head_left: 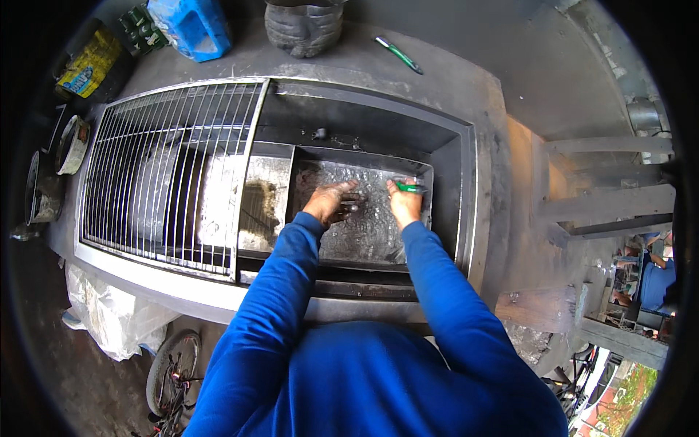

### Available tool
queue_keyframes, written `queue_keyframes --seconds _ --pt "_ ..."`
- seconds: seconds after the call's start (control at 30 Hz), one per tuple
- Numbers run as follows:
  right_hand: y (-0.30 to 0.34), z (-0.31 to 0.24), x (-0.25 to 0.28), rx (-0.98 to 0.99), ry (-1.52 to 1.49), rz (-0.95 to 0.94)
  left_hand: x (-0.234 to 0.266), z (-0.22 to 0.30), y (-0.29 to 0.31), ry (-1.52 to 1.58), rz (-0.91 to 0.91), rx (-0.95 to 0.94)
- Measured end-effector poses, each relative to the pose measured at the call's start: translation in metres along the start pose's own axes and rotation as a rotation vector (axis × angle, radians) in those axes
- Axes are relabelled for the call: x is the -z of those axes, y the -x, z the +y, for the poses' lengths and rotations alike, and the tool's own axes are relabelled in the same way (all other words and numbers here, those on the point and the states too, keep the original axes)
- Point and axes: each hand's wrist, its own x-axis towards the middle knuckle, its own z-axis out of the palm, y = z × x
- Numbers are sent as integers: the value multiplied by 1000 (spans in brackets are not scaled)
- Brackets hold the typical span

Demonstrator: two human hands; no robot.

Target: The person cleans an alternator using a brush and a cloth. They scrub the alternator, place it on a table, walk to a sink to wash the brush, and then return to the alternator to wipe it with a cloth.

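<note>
gripping the green tool [411, 188] w/ closed fingers, our r hand [403, 202] is at the r end of the tray [357, 240]; our l hand [335, 202], half open, is just l, we can't tell if touching. rack [175, 131] covers l half of the box [472, 197], blue jug [196, 29] beyond.

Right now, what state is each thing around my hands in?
Left hand: fingers bent over the tray; anything held is unclear.
Right hand: closed on a green-handled tool.
Green-handled tool: gripped, partly hidden.
Tray: uncovered here, bottom shiny and uneven.
Grate: lying over the basin's left part.
Basin: right part uncovered.
Green pen-like item: lying on the ledge.
Blue jug: standing on the ledge.
</note>
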Motion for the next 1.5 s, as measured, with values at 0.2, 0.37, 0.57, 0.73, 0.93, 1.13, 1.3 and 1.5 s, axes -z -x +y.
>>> queue_keyframes --seconds 0.2,0.37,0.57,0.73,0.93,1.13,1.3,1.5 --pt "36 -19 -17 -387 -550 -237 9 -13 -22 124 157 188" --pt "47 -77 -21 253 -245 -685 5 -16 -15 159 -28 113" --pt "33 -88 -18 295 -6 -476 -4 -7 -5 209 -170 143" --pt "29 -106 -13 80 152 -227 1 -5 -2 250 -256 161" --pt "26 -81 -16 332 18 -527 -6 -2 2 169 -289 120" --pt "-3 -2 -10 19 249 71 -7 3 5 272 -146 124" --pt "37 -20 -24 -252 -234 -337 -4 0 1 430 75 124" --pt "59 -85 -31 170 -132 -515 0 -5 -5 834 -62 130"
